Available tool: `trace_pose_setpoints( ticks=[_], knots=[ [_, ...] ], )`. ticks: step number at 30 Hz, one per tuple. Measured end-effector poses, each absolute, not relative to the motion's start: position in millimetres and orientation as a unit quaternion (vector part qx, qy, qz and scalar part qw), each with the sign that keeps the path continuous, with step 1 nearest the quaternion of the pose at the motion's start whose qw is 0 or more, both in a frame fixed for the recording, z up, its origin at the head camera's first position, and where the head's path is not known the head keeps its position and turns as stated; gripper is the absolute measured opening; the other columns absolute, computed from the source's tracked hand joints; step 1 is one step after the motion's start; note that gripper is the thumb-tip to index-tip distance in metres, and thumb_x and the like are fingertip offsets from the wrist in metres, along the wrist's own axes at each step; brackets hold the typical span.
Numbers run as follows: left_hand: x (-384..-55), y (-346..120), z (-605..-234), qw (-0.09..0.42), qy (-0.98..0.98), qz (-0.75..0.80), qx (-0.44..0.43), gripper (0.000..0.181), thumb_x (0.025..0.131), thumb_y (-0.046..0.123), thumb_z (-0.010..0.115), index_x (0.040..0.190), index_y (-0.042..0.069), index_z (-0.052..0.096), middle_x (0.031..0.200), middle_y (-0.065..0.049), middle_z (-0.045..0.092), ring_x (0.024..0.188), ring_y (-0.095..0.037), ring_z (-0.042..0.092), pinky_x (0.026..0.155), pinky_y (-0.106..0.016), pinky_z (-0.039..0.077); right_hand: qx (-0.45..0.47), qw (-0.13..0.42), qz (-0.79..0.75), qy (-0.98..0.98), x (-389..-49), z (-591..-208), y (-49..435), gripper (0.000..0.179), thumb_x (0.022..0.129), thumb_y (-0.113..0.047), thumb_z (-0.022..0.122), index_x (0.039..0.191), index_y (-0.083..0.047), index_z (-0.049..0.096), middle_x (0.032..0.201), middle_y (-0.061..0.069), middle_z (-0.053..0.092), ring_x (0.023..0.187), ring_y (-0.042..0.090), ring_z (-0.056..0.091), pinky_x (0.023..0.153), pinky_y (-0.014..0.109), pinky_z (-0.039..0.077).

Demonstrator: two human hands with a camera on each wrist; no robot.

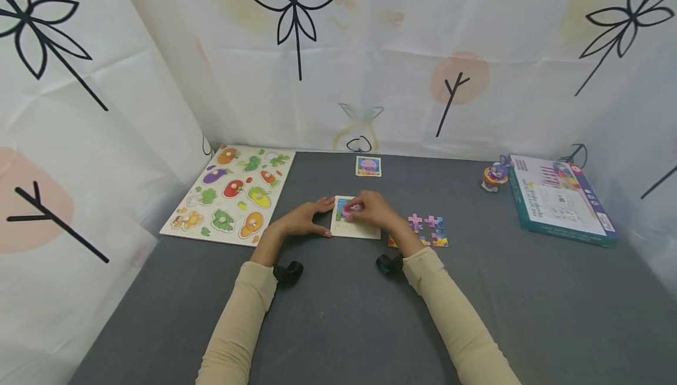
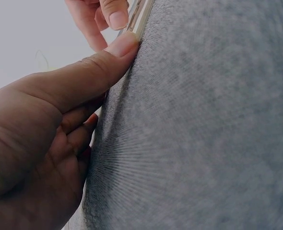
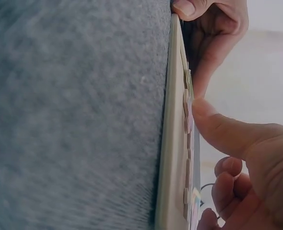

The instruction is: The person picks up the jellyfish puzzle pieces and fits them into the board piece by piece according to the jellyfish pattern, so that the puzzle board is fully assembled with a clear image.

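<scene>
A small cream puzzle tray [image 1: 355, 231] lies flat on the grey table, with brightly coloured pieces set in its left part. My left hand [image 1: 302, 218] is at the tray's left side, thumb at the near corner and fingers stretched toward the far corner. Over the tray, my right hand [image 1: 376, 211] has its fingers bent and pinches a pinkish puzzle piece [image 3: 190, 120] at the surface of the picture; its fingertips partly hide the piece. Several loose puzzle pieces [image 1: 415, 221] lie to the right of the tray, partly covered by the right forearm.
A small picture card [image 1: 368, 166] lies beyond the tray. At left is a large vegetable picture board [image 1: 233, 188]. A purple-and-orange figurine [image 1: 495, 174] stands at the right, beside a flat puzzle box [image 1: 560, 197]. White patterned cloth [image 1: 370, 38] hangs behind the table.
</scene>
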State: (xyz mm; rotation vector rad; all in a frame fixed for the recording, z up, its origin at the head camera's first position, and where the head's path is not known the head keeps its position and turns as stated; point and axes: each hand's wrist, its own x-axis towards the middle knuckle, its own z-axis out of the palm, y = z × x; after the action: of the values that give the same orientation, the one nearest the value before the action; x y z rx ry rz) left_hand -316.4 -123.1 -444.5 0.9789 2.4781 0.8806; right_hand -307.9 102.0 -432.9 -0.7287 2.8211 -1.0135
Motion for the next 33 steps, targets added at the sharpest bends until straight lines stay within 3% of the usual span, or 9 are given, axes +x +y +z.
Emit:
trace_pose_setpoints(
  ticks=[8, 15, 18, 25, 33],
  knots=[
    [-316, -122, -447, 0.164, 0.872, 0.308, 0.344, 0.08, 0.077, 0.027, 0.073, 0.143, 0.008, 0.032, 0.152, -0.007, 0.022, 0.143, -0.027, 0.013, 0.114, -0.048, 0.016, -0.287, 0.05, -0.324, 0.9, -312, -433, 101, 0.028, 0.08, -0.017, 0.07, 0.106, -0.005, 0.07, 0.074, 0.009, 0.052, 0.062, 0.012, 0.031, 0.056, 0.021, 0.025],
    [-317, -122, -447, 0.168, 0.869, 0.315, 0.343, 0.081, 0.078, 0.028, 0.073, 0.144, 0.009, 0.03, 0.153, -0.006, 0.021, 0.143, -0.027, 0.012, 0.114, -0.048, 0.016, -0.261, 0.062, -0.301, 0.915, -317, -432, 98, 0.022, 0.079, -0.017, 0.072, 0.1, -0.011, 0.073, 0.046, -0.004, 0.043, 0.046, 0.008, 0.023, 0.044, 0.019, 0.019],
    [-318, -124, -447, 0.166, 0.871, 0.309, 0.345, 0.081, 0.078, 0.027, 0.073, 0.144, 0.008, 0.03, 0.153, -0.007, 0.021, 0.143, -0.027, 0.012, 0.114, -0.048, 0.015, -0.262, 0.067, -0.302, 0.914, -319, -431, 97, 0.023, 0.079, -0.017, 0.072, 0.101, -0.01, 0.073, 0.045, -0.004, 0.044, 0.046, 0.008, 0.021, 0.044, 0.019, 0.018],
    [-318, -124, -446, 0.156, 0.875, 0.297, 0.35, 0.08, 0.079, 0.027, 0.072, 0.144, 0.007, 0.03, 0.153, -0.01, 0.021, 0.142, -0.029, 0.014, 0.114, -0.051, 0.014, -0.242, 0.065, -0.335, 0.908, -317, -431, 104, 0.026, 0.08, -0.015, 0.071, 0.104, -0.006, 0.071, 0.072, 0.012, 0.063, 0.056, 0.01, 0.029, 0.05, 0.02, 0.025],
    [-318, -123, -446, 0.167, 0.872, 0.3, 0.348, 0.086, 0.078, 0.028, 0.073, 0.146, 0.007, 0.025, 0.154, -0.01, 0.017, 0.143, -0.029, 0.011, 0.115, -0.049, 0.013, -0.22, 0.054, -0.36, 0.905, -314, -428, 144, 0.031, 0.081, -0.009, 0.069, 0.111, -0.001, 0.067, 0.049, -0.005, 0.025, 0.048, 0.011, 0.022, 0.048, 0.023, 0.025]
  ],
)
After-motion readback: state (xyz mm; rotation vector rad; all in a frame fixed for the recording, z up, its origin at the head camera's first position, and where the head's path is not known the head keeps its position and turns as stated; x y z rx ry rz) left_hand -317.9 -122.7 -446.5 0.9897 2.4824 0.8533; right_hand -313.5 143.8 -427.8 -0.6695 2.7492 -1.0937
